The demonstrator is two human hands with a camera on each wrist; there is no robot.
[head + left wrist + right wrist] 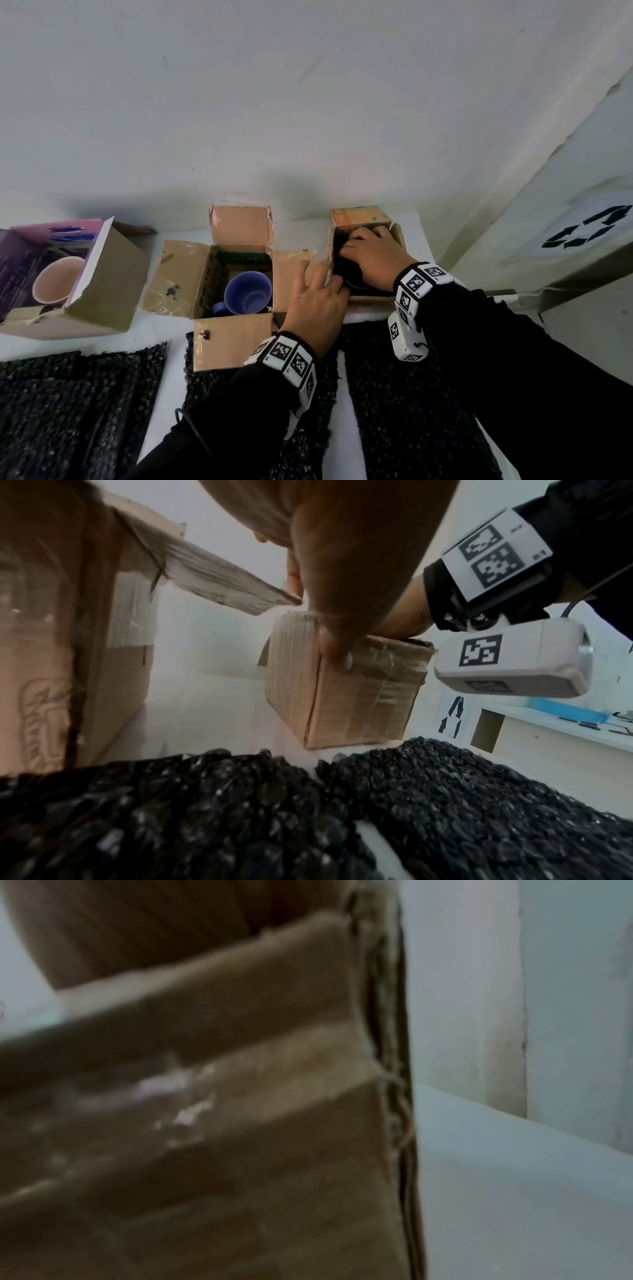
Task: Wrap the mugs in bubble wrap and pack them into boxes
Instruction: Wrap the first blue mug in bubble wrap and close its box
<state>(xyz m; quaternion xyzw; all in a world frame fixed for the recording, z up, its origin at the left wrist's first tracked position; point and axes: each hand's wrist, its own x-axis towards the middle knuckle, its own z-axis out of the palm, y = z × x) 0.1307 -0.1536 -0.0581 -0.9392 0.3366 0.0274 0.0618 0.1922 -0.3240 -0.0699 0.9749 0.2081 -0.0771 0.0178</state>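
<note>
Bubble wrap (411,394) nearest; right hand (373,260) hides mug (354,287) inside box (399,236).

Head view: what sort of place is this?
Probably a makeshift packing bench in a plain room: open cardboard boxes with mugs inside, black bubble wrap sheets, a white table against a bare white wall.

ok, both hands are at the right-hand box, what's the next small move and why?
Probably lift the dark mug straight up out of the right box with the right hand: its fingers reach inside, the left hand grips the box, and black bubble wrap lies just in front.
</note>
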